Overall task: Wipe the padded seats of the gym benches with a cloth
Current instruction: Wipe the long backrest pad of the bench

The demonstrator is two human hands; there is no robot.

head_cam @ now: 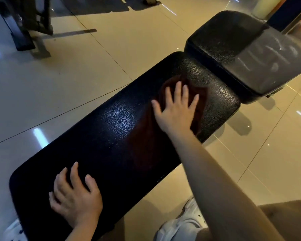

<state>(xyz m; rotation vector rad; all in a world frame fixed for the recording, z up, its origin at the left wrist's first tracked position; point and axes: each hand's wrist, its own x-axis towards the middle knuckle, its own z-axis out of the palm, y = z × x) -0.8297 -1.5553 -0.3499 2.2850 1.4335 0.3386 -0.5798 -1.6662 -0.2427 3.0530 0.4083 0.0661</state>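
The long pad (97, 136) is black with a fine pebbled leather grain, and a pale bluish sheen lies near its middle. The cloth (196, 108) on it is dark reddish brown, fading almost into the black toward the pad's near edge. The seat pad (221, 40) is black with the same grain on its left half; its right half is dull grey with pale whitish smears. The floor (68, 80) is glossy beige tile with thin dark joints and white glints. The shoes (182, 223) are white with small dark specks.
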